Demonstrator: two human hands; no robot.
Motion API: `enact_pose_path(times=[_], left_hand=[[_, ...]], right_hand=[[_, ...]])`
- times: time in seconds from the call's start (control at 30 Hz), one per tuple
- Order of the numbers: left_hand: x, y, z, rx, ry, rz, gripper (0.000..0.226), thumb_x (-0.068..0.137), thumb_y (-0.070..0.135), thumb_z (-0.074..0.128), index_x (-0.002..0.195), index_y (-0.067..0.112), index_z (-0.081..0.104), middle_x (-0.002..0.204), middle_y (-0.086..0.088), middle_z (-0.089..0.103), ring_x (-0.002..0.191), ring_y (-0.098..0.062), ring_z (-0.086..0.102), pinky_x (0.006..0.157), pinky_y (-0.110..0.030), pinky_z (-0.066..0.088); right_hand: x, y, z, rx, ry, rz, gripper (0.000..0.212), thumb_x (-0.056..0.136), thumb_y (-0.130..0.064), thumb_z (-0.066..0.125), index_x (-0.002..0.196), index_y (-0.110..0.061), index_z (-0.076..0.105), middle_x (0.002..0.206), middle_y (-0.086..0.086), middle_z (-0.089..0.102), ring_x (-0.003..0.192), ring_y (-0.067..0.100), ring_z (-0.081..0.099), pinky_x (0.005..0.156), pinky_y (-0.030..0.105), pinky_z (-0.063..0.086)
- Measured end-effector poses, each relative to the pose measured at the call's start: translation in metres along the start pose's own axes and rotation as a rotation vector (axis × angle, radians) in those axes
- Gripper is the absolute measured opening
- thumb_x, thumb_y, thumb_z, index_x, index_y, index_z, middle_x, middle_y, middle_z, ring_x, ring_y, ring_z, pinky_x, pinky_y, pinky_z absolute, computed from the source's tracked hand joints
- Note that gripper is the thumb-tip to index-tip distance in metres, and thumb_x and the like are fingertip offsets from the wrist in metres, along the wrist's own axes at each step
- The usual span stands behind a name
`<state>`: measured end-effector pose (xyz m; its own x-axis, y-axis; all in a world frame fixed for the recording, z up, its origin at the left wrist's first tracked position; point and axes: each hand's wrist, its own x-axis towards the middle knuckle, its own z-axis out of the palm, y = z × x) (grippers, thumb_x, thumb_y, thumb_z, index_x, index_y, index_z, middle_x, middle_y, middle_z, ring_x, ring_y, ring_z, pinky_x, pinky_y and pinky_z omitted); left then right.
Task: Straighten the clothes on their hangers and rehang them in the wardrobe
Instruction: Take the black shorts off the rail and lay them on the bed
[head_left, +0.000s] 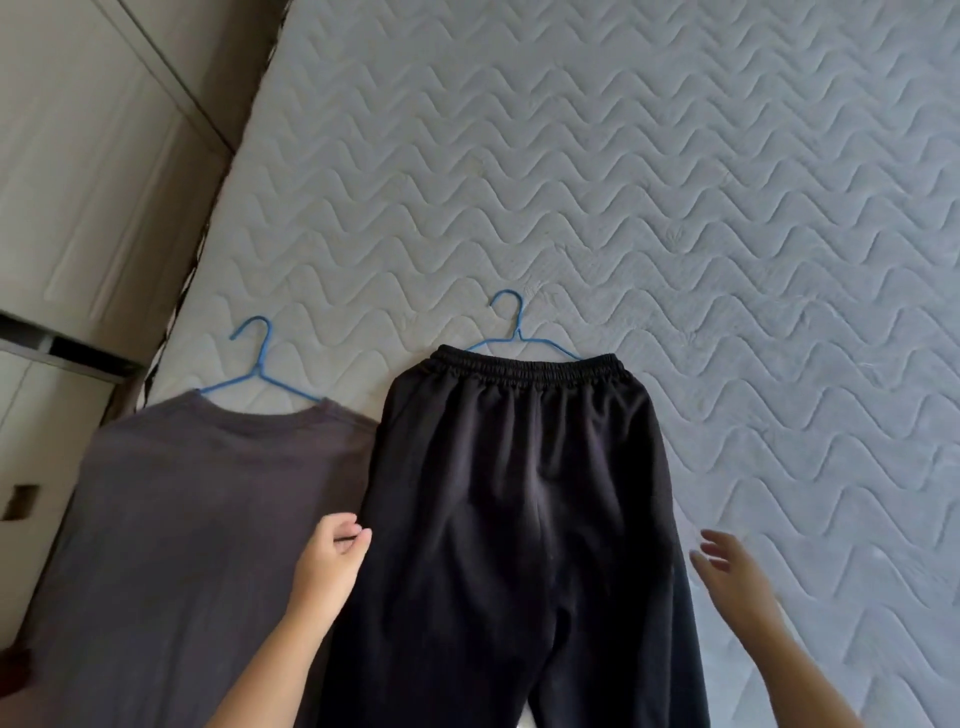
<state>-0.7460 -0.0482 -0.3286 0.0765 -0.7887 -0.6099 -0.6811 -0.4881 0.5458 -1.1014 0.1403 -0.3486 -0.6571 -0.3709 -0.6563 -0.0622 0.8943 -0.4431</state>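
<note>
The black sweatpants (519, 493) are lying flat on the quilted mattress (675, 182), waistband at the far end and legs running back toward the person, directly between the two hands. A blue hanger (511, 317) is poking out from under the waistband, its hook pointing away from the person.

The left hand (332, 558) is sitting right at the sweatpants' left edge, about halfway down the visible length, where that edge is meeting a grey T-shirt (197, 519). Its fingers are curling in toward the thumb; whether they are pinching any fabric cannot be told. The forearm is reaching in from the lower left, crossing over the T-shirt.

The right hand (732, 566) is hovering just beside the sweatpants' right edge, level with the left hand, over bare mattress. It is blurred, with fingers spread and straight, holding nothing.

The T-shirt is lying just left of the sweatpants, on a second blue hanger (257, 358) showing above its collar. A white panelled door (78, 182) is standing well to the left of the sweatpants.
</note>
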Motion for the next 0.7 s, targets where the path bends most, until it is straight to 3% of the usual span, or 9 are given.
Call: enact_pose_path(times=[0.2, 0.4, 0.5, 0.57, 0.63, 0.7], left_hand=[[-0.093, -0.065, -0.003, -0.314, 0.031, -0.227, 0.018, 0.089, 0.007, 0.053, 0.106, 0.006, 0.055, 0.108, -0.012, 0.060, 0.085, -0.021, 0.060, 0.086, -0.035, 0.041], [-0.174, -0.118, -0.021, -0.291, 0.030, -0.254, 0.009, 0.089, 0.003, 0.049, 0.096, 0.007, 0.055, 0.098, -0.013, 0.060, 0.076, -0.020, 0.058, 0.072, -0.031, 0.039], [-0.208, -0.155, -0.034, -0.278, 0.051, -0.289, 0.011, 0.089, 0.000, 0.048, 0.090, 0.009, 0.054, 0.097, -0.017, 0.061, 0.077, -0.026, 0.058, 0.074, -0.032, 0.041], [-0.229, -0.181, -0.040, -0.260, 0.074, -0.307, 0.010, 0.089, 0.000, 0.047, 0.090, 0.007, 0.055, 0.095, -0.019, 0.062, 0.076, -0.027, 0.059, 0.065, -0.029, 0.041], [-0.248, -0.206, -0.044, -0.247, 0.083, -0.341, 0.012, 0.089, -0.001, 0.046, 0.095, 0.001, 0.056, 0.091, -0.018, 0.062, 0.074, -0.027, 0.058, 0.062, -0.026, 0.040], [-0.265, -0.229, -0.044, -0.257, 0.092, -0.379, 0.016, 0.089, -0.001, 0.045, 0.100, -0.002, 0.057, 0.086, -0.016, 0.061, 0.073, -0.026, 0.058, 0.064, -0.027, 0.039]], right_hand=[[-0.076, 0.069, -0.006, 0.148, 0.010, 0.168, 0.034, 0.090, -0.010, 0.052, 0.123, -0.003, 0.051, 0.115, 0.020, 0.059, 0.100, 0.030, 0.054, 0.092, 0.043, 0.041], [-0.125, 0.093, 0.004, 0.153, -0.144, 0.259, 0.036, 0.090, -0.016, 0.053, 0.124, -0.002, 0.050, 0.109, 0.017, 0.058, 0.099, 0.033, 0.055, 0.069, 0.032, 0.039], [-0.153, 0.091, 0.010, 0.077, -0.238, 0.216, 0.021, 0.090, -0.013, 0.051, 0.110, -0.009, 0.055, 0.085, 0.013, 0.058, 0.079, 0.028, 0.053, 0.057, 0.027, 0.038], [-0.173, 0.091, 0.012, 0.060, -0.256, 0.171, 0.009, 0.089, -0.010, 0.050, 0.091, -0.011, 0.059, 0.072, 0.010, 0.053, 0.070, 0.025, 0.048, 0.055, 0.027, 0.035], [-0.193, 0.097, 0.012, 0.053, -0.270, 0.135, 0.018, 0.088, -0.007, 0.049, 0.072, -0.012, 0.055, 0.070, 0.010, 0.050, 0.067, 0.024, 0.045, 0.055, 0.026, 0.032], [-0.216, 0.110, 0.014, 0.047, -0.293, 0.108, 0.018, 0.088, -0.004, 0.047, 0.072, -0.010, 0.053, 0.070, 0.009, 0.048, 0.061, 0.021, 0.042, 0.055, 0.027, 0.030]])
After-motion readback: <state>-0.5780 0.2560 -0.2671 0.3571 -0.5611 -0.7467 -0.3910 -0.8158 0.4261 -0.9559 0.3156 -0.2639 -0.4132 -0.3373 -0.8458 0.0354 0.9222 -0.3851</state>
